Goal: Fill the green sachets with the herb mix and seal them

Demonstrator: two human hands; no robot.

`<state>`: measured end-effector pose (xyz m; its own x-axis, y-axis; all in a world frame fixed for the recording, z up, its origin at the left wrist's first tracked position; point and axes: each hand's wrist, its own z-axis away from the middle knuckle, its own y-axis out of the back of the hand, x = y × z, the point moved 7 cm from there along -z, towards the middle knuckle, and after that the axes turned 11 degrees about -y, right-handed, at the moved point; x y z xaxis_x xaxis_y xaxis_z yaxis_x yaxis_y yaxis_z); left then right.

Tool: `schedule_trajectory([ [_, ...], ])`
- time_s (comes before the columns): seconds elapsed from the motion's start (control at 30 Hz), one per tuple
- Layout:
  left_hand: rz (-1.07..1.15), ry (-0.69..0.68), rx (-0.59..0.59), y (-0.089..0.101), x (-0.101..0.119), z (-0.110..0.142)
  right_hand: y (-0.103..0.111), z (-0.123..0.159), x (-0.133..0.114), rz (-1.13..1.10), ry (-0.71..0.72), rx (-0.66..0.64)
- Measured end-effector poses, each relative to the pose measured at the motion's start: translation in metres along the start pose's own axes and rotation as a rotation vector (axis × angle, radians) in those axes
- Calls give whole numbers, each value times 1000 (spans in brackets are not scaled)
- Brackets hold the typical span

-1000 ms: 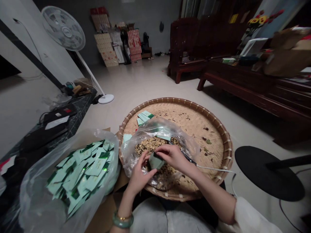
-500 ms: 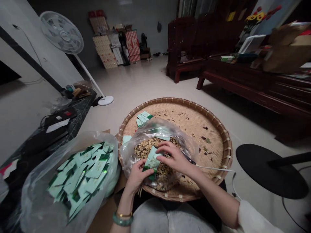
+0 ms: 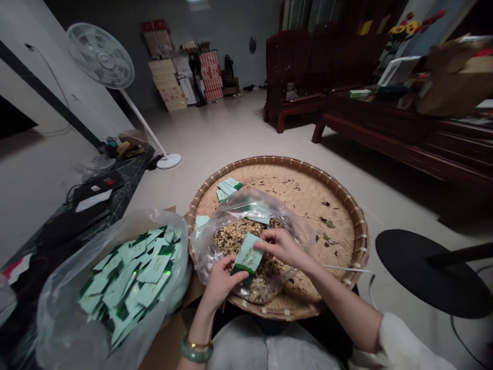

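Between both hands is a light green paper sachet (image 3: 248, 253) with gold print and a dark green lower band. My left hand (image 3: 223, 277) pinches its lower left edge with the thumb in front. The fingers of my right hand (image 3: 280, 247) grip its upper right side. Right under the sachet lies a clear plastic bag (image 3: 208, 236) of loose, mixed tan and dark dried bits (image 3: 239, 230), which look like grains and tea leaves. That bag rests in a round woven bamboo tray (image 3: 304, 180). More green sachets (image 3: 228, 186) lie at the tray's far left.
A big clear bag (image 3: 57, 308) full of green sachets (image 3: 134, 272) stands at the left. Beyond are a white standing fan (image 3: 102, 56) and a dark wooden table (image 3: 385, 123). A black round stand base (image 3: 427, 272) and a white cable (image 3: 346, 267) are at the right.
My right hand has gone from loosely spread fingers over the sachet to a pinch on its upper right side. The sachet has turned and risen slightly to the right.
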<state>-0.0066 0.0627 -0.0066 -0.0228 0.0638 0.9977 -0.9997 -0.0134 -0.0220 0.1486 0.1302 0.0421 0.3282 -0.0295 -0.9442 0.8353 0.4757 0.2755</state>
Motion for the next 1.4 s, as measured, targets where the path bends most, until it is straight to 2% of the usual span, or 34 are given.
schedule_trajectory([
  [0.07, -32, -7, -40, 0, 6, -3, 2, -1, 1, -15, -15, 7],
  [0.2, 44, 0, -72, -3, 11, -8, -3, -1, 3, 0, 12, 2],
  [0.37, 165, 33, 90, -9, 2, -11, -7, 0, 11, -117, 40, 113],
  [0.53, 282, 70, 161, -17, -4, -7, -20, -1, 33, -130, -74, 58],
  [0.73, 279, 27, 227, -13, 0, -4, -20, 0, 43, -186, -133, 65],
  [0.8, 258, 30, 196, -16, 0, -4, -20, 0, 44, -203, -147, 73],
  [0.87, 219, 82, 89, -25, -2, -4, -18, 0, 42, -192, -136, 118],
  [0.93, 118, 104, 14, -30, -3, -3, -15, 4, 35, -137, -81, 178],
  [1.0, -20, 46, 39, -25, 2, -3, -13, 14, 20, -64, 45, 216],
  [1.1, -154, -106, 79, -18, 17, -2, -12, 43, -14, 51, 342, 209],
  [1.2, -228, -279, 31, -19, 32, 1, -4, 75, -47, 171, 609, 284],
  [1.3, -286, -392, -9, -19, 38, 5, 0, 88, -64, 331, 671, 348],
  [1.4, -299, -416, -20, -18, 34, 7, -2, 90, -71, 456, 656, 347],
])
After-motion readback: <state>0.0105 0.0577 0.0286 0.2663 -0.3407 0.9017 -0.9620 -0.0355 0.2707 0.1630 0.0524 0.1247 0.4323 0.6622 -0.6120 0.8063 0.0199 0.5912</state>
